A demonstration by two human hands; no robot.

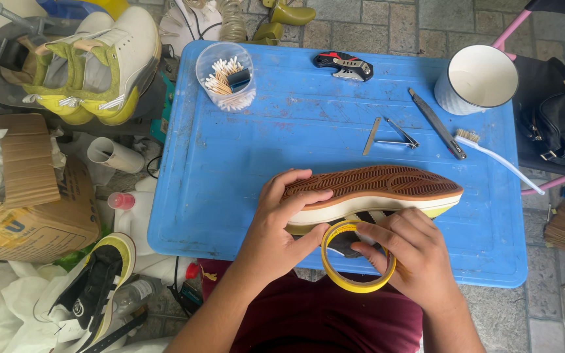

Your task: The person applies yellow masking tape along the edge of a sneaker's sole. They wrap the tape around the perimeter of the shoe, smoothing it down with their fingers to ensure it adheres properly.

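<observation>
A sneaker (374, 189) lies on its side on the blue table (230, 163), its brown ridged sole facing up and its white midsole toward me. My left hand (282, 222) grips the heel end, fingers curled over the sole. My right hand (407, 252) holds a roll of yellow tape (354, 278) against the shoe's dark side, fingers pressing at the roll's edge.
On the table sit a plastic cup of cotton swabs (225, 75), a utility knife (344, 65), tweezers (397, 134), a craft blade (436, 124), a toothbrush (495, 157) and a white mug (477, 80). Other shoes (93, 62), cardboard (27, 196) and a black bag (557, 117) surround it.
</observation>
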